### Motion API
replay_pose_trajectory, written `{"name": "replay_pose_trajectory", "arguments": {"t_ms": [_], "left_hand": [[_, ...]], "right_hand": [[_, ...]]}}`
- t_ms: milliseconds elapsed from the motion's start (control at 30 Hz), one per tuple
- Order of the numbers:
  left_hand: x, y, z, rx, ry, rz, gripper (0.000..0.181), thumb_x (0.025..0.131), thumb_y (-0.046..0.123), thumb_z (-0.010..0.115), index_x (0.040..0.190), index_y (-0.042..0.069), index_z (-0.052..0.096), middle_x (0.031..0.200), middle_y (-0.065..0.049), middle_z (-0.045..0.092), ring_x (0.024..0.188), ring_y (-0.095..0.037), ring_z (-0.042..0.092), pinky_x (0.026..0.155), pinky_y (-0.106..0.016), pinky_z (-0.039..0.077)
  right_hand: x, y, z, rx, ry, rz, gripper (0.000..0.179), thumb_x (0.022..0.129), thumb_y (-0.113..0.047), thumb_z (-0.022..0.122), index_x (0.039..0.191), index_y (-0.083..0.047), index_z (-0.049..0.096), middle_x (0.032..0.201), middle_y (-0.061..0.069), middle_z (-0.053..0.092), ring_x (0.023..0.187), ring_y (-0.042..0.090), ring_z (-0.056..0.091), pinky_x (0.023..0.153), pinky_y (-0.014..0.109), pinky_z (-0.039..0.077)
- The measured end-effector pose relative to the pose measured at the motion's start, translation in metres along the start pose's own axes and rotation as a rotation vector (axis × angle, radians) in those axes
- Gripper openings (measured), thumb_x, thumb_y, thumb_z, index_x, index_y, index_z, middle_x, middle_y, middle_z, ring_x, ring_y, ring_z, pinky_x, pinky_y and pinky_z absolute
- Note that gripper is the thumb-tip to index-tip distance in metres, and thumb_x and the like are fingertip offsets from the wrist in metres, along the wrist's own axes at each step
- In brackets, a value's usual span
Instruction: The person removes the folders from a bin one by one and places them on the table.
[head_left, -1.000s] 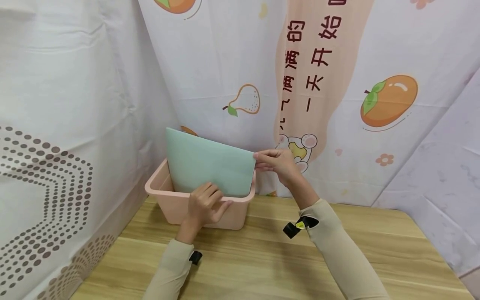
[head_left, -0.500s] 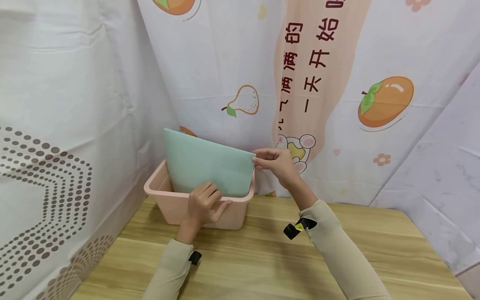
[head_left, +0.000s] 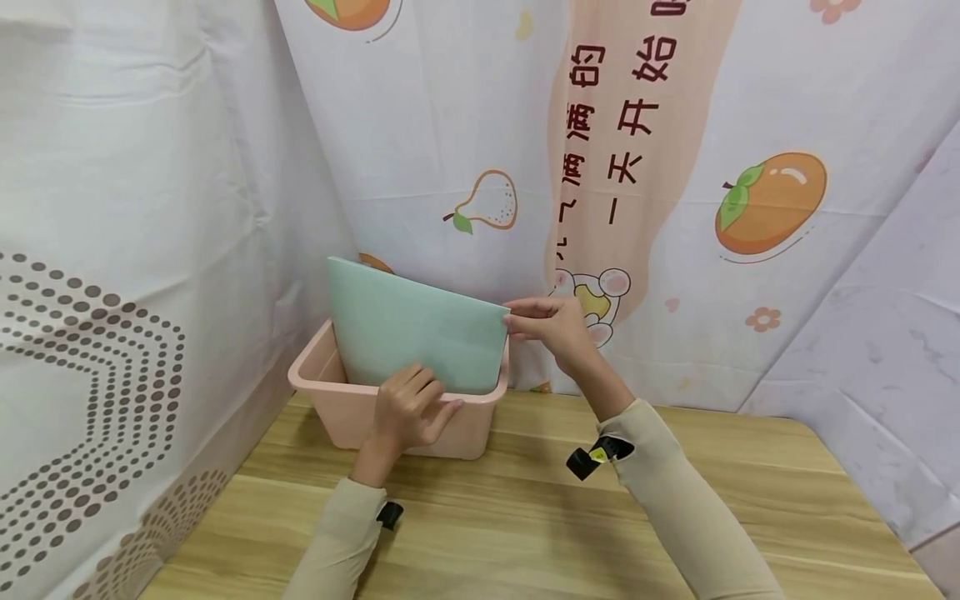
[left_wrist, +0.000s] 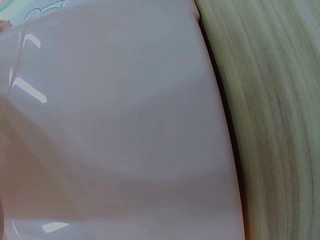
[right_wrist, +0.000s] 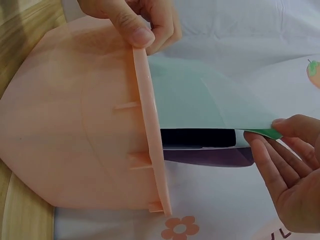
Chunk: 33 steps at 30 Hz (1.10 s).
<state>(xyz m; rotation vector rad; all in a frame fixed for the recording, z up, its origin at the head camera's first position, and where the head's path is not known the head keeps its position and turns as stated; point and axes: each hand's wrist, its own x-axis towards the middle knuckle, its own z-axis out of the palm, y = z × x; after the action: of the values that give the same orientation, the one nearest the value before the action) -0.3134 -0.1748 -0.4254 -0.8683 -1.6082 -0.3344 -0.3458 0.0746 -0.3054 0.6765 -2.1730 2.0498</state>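
A pale green booklet (head_left: 420, 333) stands on edge, tilted, in a pink plastic bin (head_left: 352, 417), its upper part above the rim. My right hand (head_left: 558, 329) pinches the booklet's upper right corner, thumb on the front and fingers behind. My left hand (head_left: 408, 408) grips the bin's near rim; in the right wrist view its thumb (right_wrist: 142, 37) lies outside the rim and the other fingers inside. Behind the pale green booklet, that view shows a dark one (right_wrist: 200, 137) and a purple one (right_wrist: 215, 156). The bin's wall (left_wrist: 125, 125) fills most of the left wrist view.
The bin stands at the back left of a wood-grain table (head_left: 600, 517). Close behind it hangs a white cloth (head_left: 420, 108) printed with fruit and characters. Another cloth (head_left: 135, 167) with brown dots hangs along the left side.
Over the second, my right thumb has come further onto the booklet's front, and the corner has shifted slightly left. My left hand has stayed on the rim. The last half second shows almost no movement.
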Motion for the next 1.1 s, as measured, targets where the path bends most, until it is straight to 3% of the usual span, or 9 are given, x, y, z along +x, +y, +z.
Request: {"name": "replay_pose_trajectory", "arguments": {"t_ms": [167,433,567,933,1100], "left_hand": [[0.0,0.0,0.001,-0.001,0.002,0.0,0.043,0.094,0.041,0.064,0.064,0.01,0.06,0.064,-0.003,0.056,0.056,-0.018,0.048,0.05,-0.031,0.043],[0.0,0.0,0.001,0.002,-0.001,0.0,0.043,0.094,0.041,0.064,0.064,0.01,0.06,0.064,-0.003,0.056,0.056,-0.018,0.048,0.05,-0.032,0.044],[-0.001,-0.001,0.001,0.003,-0.003,0.0,0.043,0.094,0.04,0.064,0.064,0.01,0.06,0.064,-0.003,0.056,0.056,-0.018,0.048,0.051,-0.032,0.044],[-0.003,-0.001,0.0,0.008,-0.013,0.004,0.043,0.094,0.04,0.064,0.064,0.009,0.06,0.064,-0.003,0.055,0.057,-0.018,0.048,0.051,-0.031,0.044],[-0.002,-0.002,0.0,0.007,-0.011,0.002,0.043,0.094,0.039,0.065,0.064,0.01,0.059,0.064,-0.003,0.055,0.056,-0.018,0.047,0.051,-0.031,0.043]], "right_hand": [[-0.003,-0.002,0.003,-0.001,0.013,-0.022,0.029,0.085,-0.004,0.079,0.109,0.01,0.073,0.088,0.0,0.079,0.077,0.012,0.076,0.074,0.035,0.063],[-0.007,-0.005,0.007,0.013,0.0,-0.051,0.029,0.087,-0.003,0.077,0.113,0.007,0.073,0.094,0.0,0.079,0.083,0.012,0.076,0.08,0.043,0.062],[-0.007,-0.007,0.009,0.029,-0.008,-0.038,0.029,0.087,-0.003,0.076,0.115,0.007,0.072,0.094,0.0,0.079,0.083,0.012,0.076,0.079,0.04,0.062],[-0.006,-0.004,0.012,0.027,-0.046,-0.001,0.032,0.091,-0.005,0.074,0.121,0.005,0.07,0.108,0.017,0.076,0.088,0.012,0.075,0.083,0.048,0.06],[-0.005,-0.005,0.014,-0.001,-0.071,-0.011,0.034,0.09,-0.006,0.075,0.122,0.004,0.07,0.111,0.019,0.075,0.091,0.013,0.074,0.086,0.048,0.059]]}}
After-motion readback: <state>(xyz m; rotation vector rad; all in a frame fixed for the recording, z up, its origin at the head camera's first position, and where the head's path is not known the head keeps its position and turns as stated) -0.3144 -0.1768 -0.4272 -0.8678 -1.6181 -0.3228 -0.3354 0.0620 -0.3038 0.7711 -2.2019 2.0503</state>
